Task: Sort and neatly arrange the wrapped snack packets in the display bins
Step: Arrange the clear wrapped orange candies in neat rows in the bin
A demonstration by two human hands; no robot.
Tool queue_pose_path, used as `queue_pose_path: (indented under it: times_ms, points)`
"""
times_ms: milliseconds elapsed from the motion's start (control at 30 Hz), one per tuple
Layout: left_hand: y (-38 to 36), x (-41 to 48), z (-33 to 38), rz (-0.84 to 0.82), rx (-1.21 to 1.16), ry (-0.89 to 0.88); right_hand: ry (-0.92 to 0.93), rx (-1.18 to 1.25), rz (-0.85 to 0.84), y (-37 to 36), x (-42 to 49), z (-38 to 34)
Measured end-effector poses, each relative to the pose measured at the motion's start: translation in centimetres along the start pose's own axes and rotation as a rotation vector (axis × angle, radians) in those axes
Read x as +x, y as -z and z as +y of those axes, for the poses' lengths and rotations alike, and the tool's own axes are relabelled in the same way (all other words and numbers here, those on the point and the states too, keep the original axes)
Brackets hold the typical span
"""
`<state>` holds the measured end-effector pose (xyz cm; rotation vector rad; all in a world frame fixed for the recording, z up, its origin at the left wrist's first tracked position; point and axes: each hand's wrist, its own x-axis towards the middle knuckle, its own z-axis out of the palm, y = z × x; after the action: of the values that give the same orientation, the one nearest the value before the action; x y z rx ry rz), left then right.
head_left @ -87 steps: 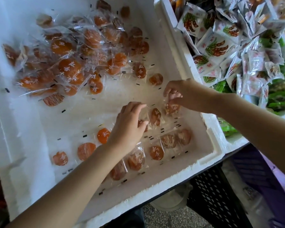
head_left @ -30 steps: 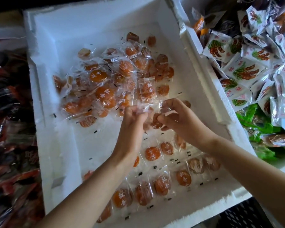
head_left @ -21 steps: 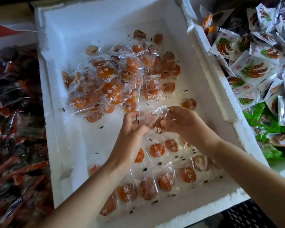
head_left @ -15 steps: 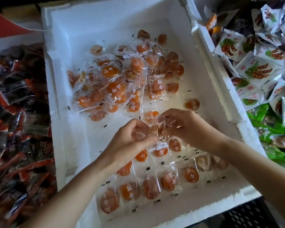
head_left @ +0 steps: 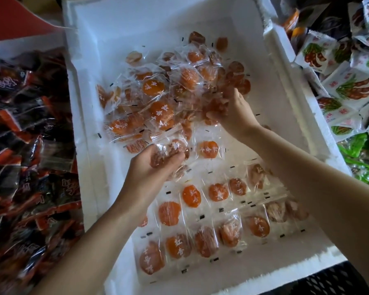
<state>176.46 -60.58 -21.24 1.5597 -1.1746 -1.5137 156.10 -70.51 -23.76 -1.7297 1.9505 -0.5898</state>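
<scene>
A white foam bin holds clear-wrapped orange dried-apricot packets. A loose pile of packets fills its far half, and neat rows of packets lie along the near half. My left hand, palm up over the middle of the bin, grips a clear packet with a brownish fruit piece. My right hand reaches into the right edge of the pile, its fingers curled round some packets there. One single packet lies flat between my hands.
To the left, another bin is heaped with dark red-and-black packets. On the right sits a bin with white printed packets over green packets. A black crate shows below the foam bin's near edge.
My hands were together over the bin's middle on one packet. Now they have parted: the right has moved up into the pile, the left holds a packet, and one more packet lies flat.
</scene>
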Motion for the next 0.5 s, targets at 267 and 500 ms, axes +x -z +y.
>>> queue_pose_path:
  times_ms: [267, 500]
  points:
    - [0.2, 0.0, -0.5, 0.076, -0.112, 0.025, -0.089, 0.151, 0.228, -0.1, -0.9, -0.5]
    - [-0.3, -0.6, -1.5, 0.043, -0.128, 0.104, -0.157, 0.688, -0.079, -0.2, -9.1, -2.2]
